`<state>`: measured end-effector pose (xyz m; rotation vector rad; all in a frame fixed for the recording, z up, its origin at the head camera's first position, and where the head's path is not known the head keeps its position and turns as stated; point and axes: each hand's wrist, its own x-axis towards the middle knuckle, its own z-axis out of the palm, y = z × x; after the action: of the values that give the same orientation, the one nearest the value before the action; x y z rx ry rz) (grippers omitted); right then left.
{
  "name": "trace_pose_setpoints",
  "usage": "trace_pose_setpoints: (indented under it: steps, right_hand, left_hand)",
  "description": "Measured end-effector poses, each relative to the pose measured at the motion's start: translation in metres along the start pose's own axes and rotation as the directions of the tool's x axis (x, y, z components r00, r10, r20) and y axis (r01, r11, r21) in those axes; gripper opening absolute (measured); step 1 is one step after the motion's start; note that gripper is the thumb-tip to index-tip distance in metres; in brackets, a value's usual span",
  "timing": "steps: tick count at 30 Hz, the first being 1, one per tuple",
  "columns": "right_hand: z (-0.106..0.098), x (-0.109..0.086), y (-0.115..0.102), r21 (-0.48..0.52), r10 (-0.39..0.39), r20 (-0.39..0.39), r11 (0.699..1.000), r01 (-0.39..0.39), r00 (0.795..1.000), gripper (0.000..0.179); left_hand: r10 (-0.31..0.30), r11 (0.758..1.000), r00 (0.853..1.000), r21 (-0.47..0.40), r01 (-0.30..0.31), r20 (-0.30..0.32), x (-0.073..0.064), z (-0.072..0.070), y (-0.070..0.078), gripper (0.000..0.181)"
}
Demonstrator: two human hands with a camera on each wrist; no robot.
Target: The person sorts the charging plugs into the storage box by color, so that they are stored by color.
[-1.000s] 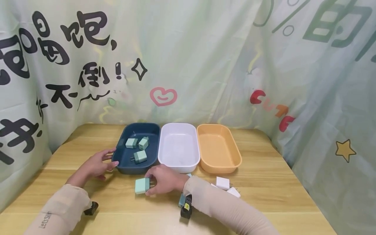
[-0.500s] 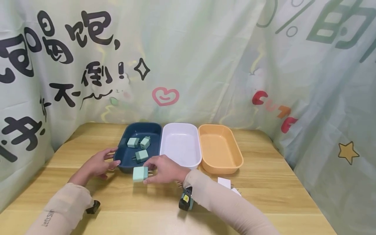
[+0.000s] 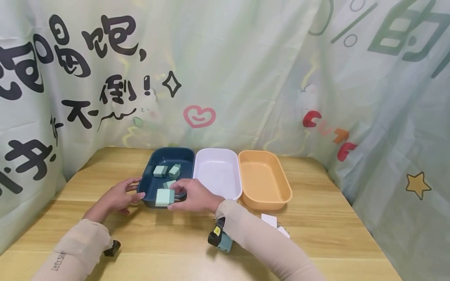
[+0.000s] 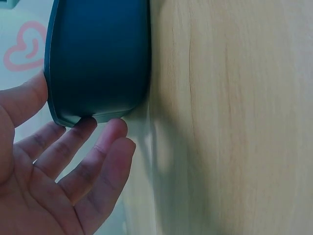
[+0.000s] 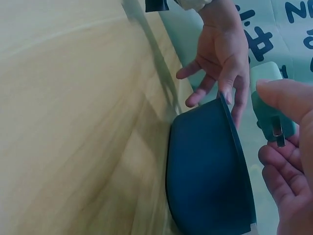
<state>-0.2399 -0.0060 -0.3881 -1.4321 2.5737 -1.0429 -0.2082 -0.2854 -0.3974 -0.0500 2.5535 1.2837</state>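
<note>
In the head view my right hand (image 3: 197, 195) pinches a mint-green charger plug (image 3: 164, 197) above the front edge of the navy tray (image 3: 149, 190). Its metal prongs point right, toward my palm. The right wrist view shows the same charger plug (image 5: 274, 105) between thumb and fingers, beyond the tray rim. My left hand (image 3: 121, 196) touches the left side of the tray. Its thumb rests at the rim and the fingers, fairly straight, meet the outer wall (image 4: 100, 63). Inside the tray lie 3 more mint-green charger plugs (image 3: 160, 171), one partly hidden behind the held one.
To the right of the navy tray stand a white tray (image 3: 218, 175) and an orange tray (image 3: 263, 175), side by side. White charger plugs (image 3: 268, 220) lie in front of the orange one. A blue charger plug (image 3: 225, 244) sits partly hidden under my right wrist camera (image 3: 215, 234).
My right hand has lifted the mint-green charger plug off the table area and carried it up and slightly left to the navy tray's front rim. The left hand stays at the tray.
</note>
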Motion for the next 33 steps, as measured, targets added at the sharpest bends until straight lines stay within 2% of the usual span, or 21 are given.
trace_pose_setpoints:
  steps: [7,28,33]
  right_hand:
    - [0.0,0.01,0.004,0.047,0.062,-0.001,0.997,-0.062,0.998,0.053]
    - [0.009,0.043,0.023,0.01,0.181,-0.033,0.983,-0.181,0.983,0.052]
    - [0.012,0.051,0.024,0.0,0.178,-0.05,0.984,-0.178,0.983,0.05]
  left_hand:
    - [0.007,1.0,1.0,0.008,-0.007,-0.007,0.0,0.0,0.0,0.08]
    - [0.006,1.0,1.0,-0.021,-0.006,-0.002,0.002,0.001,-0.003,0.081]
    - [0.0,1.0,1.0,-0.019,0.0,-0.004,0.001,0.0,-0.001,0.081]
